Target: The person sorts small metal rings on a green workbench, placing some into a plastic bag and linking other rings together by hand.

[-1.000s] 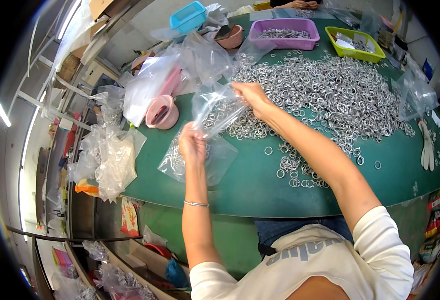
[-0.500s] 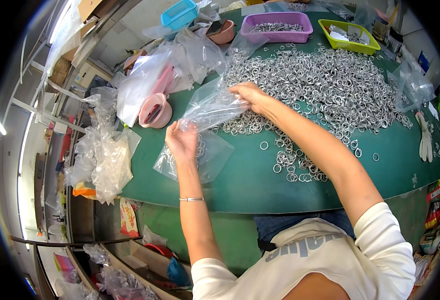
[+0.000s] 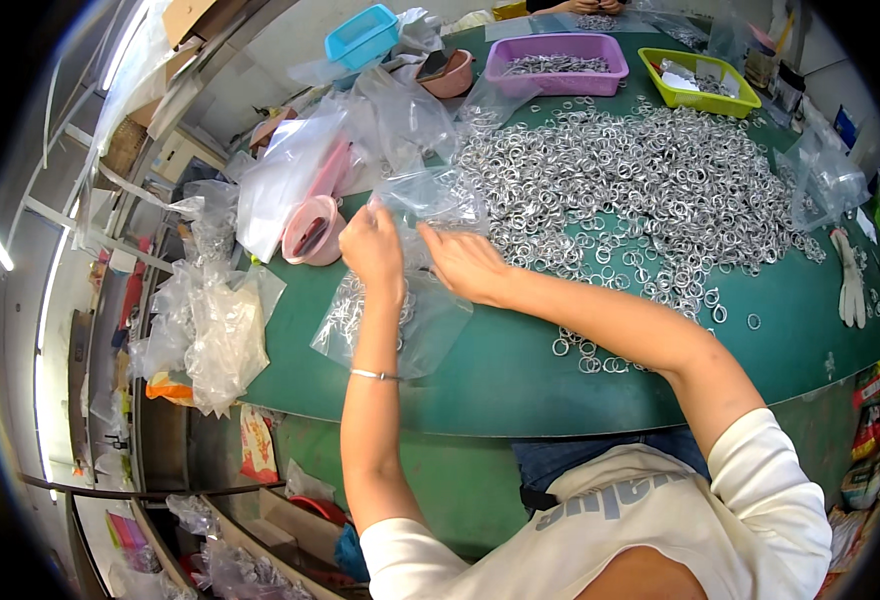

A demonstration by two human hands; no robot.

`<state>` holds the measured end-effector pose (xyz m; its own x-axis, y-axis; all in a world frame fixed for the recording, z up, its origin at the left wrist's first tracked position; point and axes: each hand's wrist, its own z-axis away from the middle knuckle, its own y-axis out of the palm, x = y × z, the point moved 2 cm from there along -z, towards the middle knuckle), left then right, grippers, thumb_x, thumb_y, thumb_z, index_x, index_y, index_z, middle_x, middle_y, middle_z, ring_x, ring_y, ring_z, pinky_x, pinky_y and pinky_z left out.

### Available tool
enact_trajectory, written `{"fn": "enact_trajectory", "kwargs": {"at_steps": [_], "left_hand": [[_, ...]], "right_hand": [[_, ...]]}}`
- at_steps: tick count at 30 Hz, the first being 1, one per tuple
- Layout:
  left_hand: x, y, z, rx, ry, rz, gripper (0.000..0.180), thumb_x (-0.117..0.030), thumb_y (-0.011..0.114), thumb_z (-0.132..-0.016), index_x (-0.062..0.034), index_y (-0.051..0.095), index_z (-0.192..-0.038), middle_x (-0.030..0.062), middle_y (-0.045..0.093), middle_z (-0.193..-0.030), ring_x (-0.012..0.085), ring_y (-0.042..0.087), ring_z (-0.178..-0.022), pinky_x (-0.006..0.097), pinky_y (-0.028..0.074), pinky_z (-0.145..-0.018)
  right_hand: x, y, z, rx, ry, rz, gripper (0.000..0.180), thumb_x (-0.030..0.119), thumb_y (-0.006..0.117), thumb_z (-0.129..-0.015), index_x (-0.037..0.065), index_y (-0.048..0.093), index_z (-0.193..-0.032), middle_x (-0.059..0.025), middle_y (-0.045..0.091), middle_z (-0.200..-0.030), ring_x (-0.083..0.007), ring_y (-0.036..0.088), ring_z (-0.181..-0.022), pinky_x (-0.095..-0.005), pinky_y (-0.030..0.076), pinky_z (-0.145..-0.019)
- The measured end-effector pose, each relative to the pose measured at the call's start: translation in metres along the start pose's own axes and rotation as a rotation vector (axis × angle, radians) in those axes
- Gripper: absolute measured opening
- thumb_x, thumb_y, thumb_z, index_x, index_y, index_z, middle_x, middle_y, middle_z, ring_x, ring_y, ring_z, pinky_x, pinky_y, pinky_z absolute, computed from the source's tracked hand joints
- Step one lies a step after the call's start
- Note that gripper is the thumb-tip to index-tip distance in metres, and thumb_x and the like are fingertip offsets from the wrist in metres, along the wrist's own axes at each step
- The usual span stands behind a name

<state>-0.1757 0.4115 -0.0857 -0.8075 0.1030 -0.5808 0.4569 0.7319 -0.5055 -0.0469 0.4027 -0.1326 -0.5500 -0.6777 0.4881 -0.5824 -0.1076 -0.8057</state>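
Observation:
My left hand (image 3: 372, 247) is closed on the near edge of a clear plastic bag (image 3: 435, 195), its back turned up so that the fingertips are hidden. Beside it, my right hand (image 3: 465, 264) pinches the same bag between thumb and fingers. The bag stretches away from both hands toward the pile of metal rings. Under my left wrist lies another clear bag (image 3: 438, 335) with several silver rings inside. To the right spreads a big heap of silver metal rings (image 3: 640, 180).
A pink bucket (image 3: 325, 245) stands just left of my left hand. Purple (image 3: 615, 75) and yellow-green (image 3: 675, 97) baskets sit at the back of the green table (image 3: 460, 400). Another person's hands (image 3: 585, 6) show at the far edge. A white glove (image 3: 848, 280) lies far right.
My left hand has moved up and turned back-side up. My right hand has come left and nearer, close to the left one, and the bag now reaches away from me. Another person's hands have appeared.

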Motion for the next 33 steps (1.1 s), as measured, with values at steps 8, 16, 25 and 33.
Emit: {"fn": "enact_trajectory", "kwargs": {"at_steps": [8, 16, 25, 33], "left_hand": [[0.032, 0.016, -0.067, -0.2, 0.211, -0.263, 0.027, -0.022, 0.054, -0.087, 0.003, 0.062, -0.079, 0.0241, 0.06, -0.069, 0.0411, 0.057, -0.061, 0.046, 0.043, -0.056], [0.003, 0.019, -0.049, 0.14, 0.278, -0.285, 0.02, -0.015, 0.059, -0.083, -0.0023, 0.063, -0.098, 0.0182, 0.063, -0.078, 0.0317, 0.06, -0.067, 0.039, 0.045, -0.062], [-0.139, -0.079, 0.037, 0.561, 0.015, 1.045, 0.057, -0.028, 0.058, -0.087, -0.0001, 0.034, -0.131, 0.0168, 0.051, -0.117, 0.0277, 0.053, -0.106, 0.037, 0.042, -0.09], [-0.205, -0.221, 0.097, 0.899, 0.016, 0.902, 0.018, -0.018, 0.043, -0.094, -0.0064, 0.05, -0.106, 0.0102, 0.058, -0.088, 0.0231, 0.057, -0.092, 0.044, 0.043, -0.084]], "right_hand": [[0.015, 0.018, -0.041, 0.009, -0.214, 0.556, 0.033, 0.014, 0.056, -0.075, 0.009, 0.064, -0.107, -0.02, 0.04, -0.133, -0.037, 0.03, -0.128, -0.0495, 0.025, -0.104], [-0.051, 0.033, -0.052, 0.066, -0.204, 0.413, 0.042, 0.012, 0.058, -0.077, 0.02, 0.059, -0.118, -0.0188, 0.037, -0.136, -0.0398, 0.032, -0.128, -0.0516, 0.024, -0.104], [-0.009, -0.091, 0.053, 0.001, -0.332, -0.479, 0.023, 0.006, 0.052, -0.083, 0.0, 0.062, -0.103, -0.0154, 0.065, -0.088, -0.0274, 0.064, -0.082, -0.0361, 0.049, -0.075], [0.102, -0.256, 0.213, -0.514, -0.635, -0.603, 0.016, 0.011, 0.056, -0.078, 0.003, 0.065, -0.09, -0.0064, 0.065, -0.08, -0.0185, 0.061, -0.069, -0.0282, 0.048, -0.063]]}}
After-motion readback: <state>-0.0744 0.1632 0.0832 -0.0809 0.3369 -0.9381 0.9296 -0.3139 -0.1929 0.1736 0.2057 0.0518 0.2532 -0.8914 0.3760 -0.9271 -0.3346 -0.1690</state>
